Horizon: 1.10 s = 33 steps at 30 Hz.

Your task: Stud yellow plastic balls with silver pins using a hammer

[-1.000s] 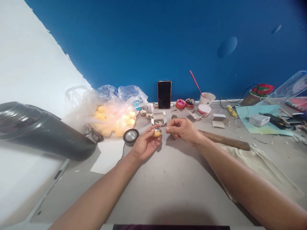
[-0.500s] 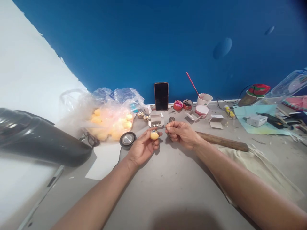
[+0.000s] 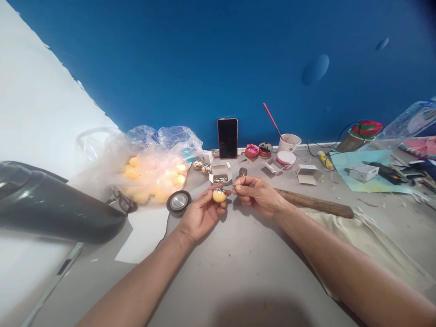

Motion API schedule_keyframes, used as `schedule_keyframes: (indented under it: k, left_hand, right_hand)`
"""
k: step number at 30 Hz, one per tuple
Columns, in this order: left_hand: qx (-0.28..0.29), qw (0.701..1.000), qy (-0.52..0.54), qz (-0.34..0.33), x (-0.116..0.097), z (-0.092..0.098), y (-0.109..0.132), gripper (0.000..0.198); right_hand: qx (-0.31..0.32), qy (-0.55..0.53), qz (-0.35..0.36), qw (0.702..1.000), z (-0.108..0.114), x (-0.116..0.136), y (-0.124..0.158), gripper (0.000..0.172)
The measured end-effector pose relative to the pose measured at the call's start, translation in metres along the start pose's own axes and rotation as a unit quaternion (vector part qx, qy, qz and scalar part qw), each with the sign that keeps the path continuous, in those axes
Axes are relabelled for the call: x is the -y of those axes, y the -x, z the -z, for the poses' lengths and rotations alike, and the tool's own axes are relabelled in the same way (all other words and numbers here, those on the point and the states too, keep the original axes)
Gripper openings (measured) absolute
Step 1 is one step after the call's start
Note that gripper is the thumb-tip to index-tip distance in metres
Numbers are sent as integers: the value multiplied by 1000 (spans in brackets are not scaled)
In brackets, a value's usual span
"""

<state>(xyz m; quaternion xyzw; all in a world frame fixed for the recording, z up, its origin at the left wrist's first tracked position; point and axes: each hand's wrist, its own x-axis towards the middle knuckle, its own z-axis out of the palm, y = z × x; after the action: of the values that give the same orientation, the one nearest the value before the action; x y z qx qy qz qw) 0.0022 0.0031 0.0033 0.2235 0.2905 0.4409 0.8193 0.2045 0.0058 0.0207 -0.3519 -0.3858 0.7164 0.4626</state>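
Note:
In my left hand (image 3: 204, 211) is a small yellow ball (image 3: 220, 196), held between thumb and fingers; its upper part is covered with shiny silver pieces that look like tack heads. My right hand (image 3: 254, 193) is just to the right of the ball, thumb and index finger pinched together; whatever they hold is too small to make out. Beyond both hands stands an open small box (image 3: 220, 176) of shiny metal pieces. Behind my right hand lies a hammer (image 3: 315, 203) with a wooden handle, partly hidden by that hand. Several silver-studded balls (image 3: 201, 166) sit left of the box.
A phone (image 3: 227, 138) leans on the blue wall. To the left are a plastic bag of yellow balls (image 3: 150, 177), a round black-rimmed lid (image 3: 179, 202) and a dark cylinder (image 3: 57, 204). Rightward are a paper cup (image 3: 289, 143), small open boxes (image 3: 306, 174) and a cloth bag (image 3: 361, 245).
The view has shifted slightly. My left hand has turned the ball a little, so more of its silver-covered part shows. My right hand stays pinched beside it.

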Motion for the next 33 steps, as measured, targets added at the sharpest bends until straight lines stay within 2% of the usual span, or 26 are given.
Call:
schedule_keyframes:
  k: [12, 21, 33]
  left_hand:
    - [-14, 989, -119, -91, 2, -10, 6, 48]
    - [-51, 957, -247, -146, 7, -4, 4, 51]
    - [-49, 940, -296, -161, 5, -10, 7, 47]
  right_hand:
    - [26, 50, 12, 998, -4, -6, 3, 33]
    - [0, 79, 1, 997, -4, -8, 3, 29]
    - [-16, 87, -18, 996, -8, -3, 3, 28]
